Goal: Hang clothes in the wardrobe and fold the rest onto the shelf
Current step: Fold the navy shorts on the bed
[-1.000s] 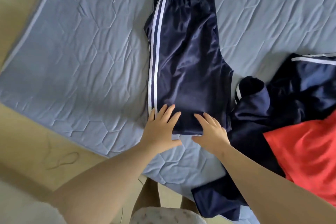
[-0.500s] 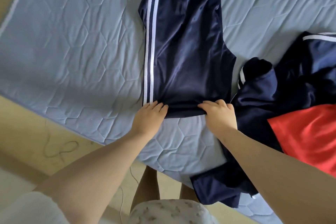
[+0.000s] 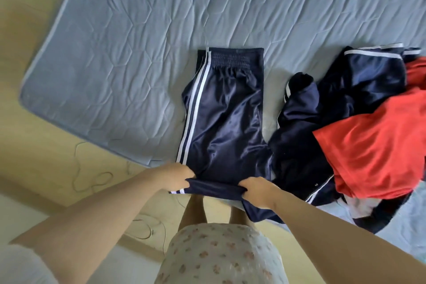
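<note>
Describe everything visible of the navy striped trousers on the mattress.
The navy track trousers look like shiny synthetic fabric, with two white side stripes and a gathered elastic waistband at the far end. Apparently folded lengthwise, they lie flat on the blue quilted mattress. The left hand and right hand grip the raised near end.

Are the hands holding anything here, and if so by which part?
Yes: the navy striped trousers, by their near end. The left hand grips the striped corner, the right hand the opposite corner; the waistband lies on the mattress.
</note>
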`<state>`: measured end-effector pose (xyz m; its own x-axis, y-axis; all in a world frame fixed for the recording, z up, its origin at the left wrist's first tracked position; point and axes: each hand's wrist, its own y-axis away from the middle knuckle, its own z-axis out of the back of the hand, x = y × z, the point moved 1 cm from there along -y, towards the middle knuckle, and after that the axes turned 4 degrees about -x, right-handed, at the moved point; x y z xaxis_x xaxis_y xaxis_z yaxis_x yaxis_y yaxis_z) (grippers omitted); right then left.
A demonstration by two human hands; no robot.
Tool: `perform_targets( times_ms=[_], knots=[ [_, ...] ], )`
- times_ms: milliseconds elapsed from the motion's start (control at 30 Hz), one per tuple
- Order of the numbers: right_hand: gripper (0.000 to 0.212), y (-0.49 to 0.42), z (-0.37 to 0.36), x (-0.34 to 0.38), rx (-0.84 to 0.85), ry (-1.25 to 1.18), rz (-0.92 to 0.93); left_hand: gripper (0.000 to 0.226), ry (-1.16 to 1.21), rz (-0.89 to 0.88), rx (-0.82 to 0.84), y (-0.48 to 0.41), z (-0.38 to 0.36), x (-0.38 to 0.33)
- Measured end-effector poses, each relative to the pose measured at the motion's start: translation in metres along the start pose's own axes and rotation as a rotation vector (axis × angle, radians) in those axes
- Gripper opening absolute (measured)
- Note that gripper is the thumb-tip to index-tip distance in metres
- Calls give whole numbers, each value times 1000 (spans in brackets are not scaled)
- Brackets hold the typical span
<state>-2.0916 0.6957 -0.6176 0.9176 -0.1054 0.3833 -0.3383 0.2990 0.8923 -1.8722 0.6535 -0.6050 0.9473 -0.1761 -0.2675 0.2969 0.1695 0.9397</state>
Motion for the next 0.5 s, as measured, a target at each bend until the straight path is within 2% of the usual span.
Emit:
perform_targets(
  times_ms=[100,167,333,500],
  knots=[
    [22,11,2,9,76,-59,0,11,139,55,117,11,4,-1],
    [18,15,13,11,83,-79,-12,8,105,69,108,14,14,-2],
    [23,12,68,6,-47,-87,0,18,53,14,-53,14,68,-3],
    [28,-3,134,-4,-260,-80,10,12,-115,-103,-277,7,142,-3]
  ],
)
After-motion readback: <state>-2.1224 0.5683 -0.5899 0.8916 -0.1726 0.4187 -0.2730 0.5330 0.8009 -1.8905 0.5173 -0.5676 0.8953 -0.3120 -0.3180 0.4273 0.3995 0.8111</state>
